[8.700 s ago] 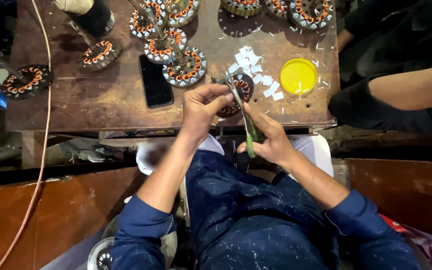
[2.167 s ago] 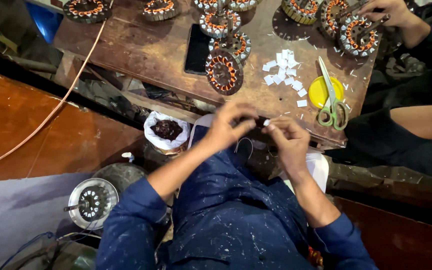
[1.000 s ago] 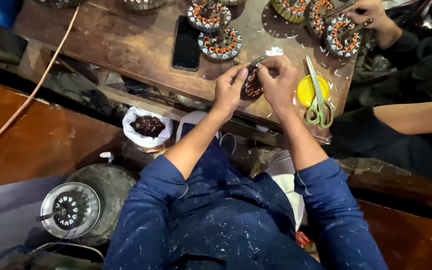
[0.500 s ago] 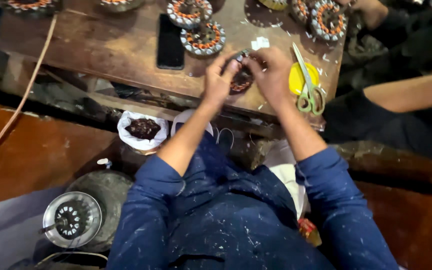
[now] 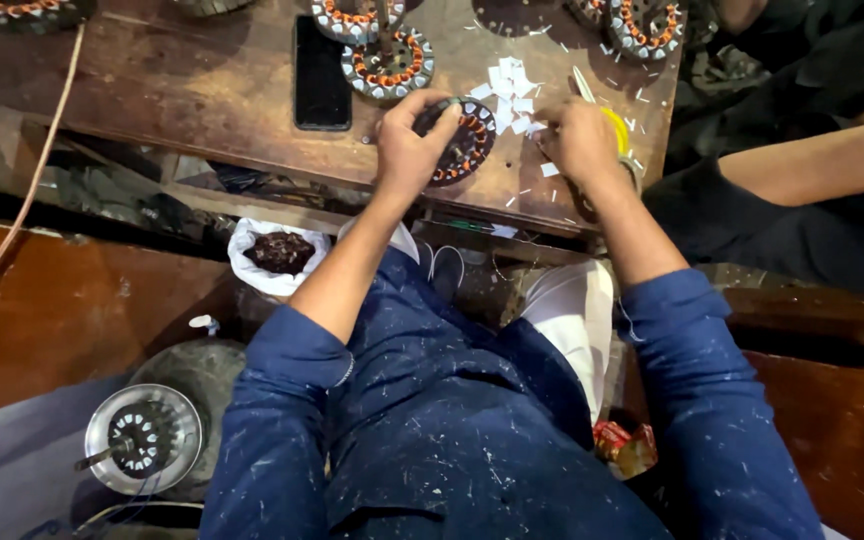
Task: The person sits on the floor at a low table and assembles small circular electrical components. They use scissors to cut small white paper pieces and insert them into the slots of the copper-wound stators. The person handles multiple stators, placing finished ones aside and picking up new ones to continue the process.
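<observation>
- Crowding the far side of the wooden bench (image 5: 182, 90) are several wound stators: a grey one with orange coils (image 5: 389, 66) just beyond the left hand, another (image 5: 349, 18) behind it, and more at the top right corner (image 5: 644, 22).
- A black phone (image 5: 321, 58) lies flat, left of those stators and well apart from both hands.
- The left hand (image 5: 410, 148) is closed over the rim of a dark stator (image 5: 464, 148) resting on the bench near its front edge; the fingers curl onto its top.
- The right hand (image 5: 580, 142) sits beside a heap of small white paper slips (image 5: 510, 95), fingertips pinched on one slip at the heap's edge.
- Under that hand a yellow lid (image 5: 618, 128) and a pair of scissors (image 5: 584, 88) are partly hidden.
- Another person's bare forearm (image 5: 814, 165) rests at the right, apart from the work.
- Below the bench, a white plastic bag (image 5: 250, 272) holds dark brownish bits.
- On the floor, a round metal housing (image 5: 144, 438) holds a stator core inside.
- An orange cable (image 5: 40, 168) trails off the bench's left end.
</observation>
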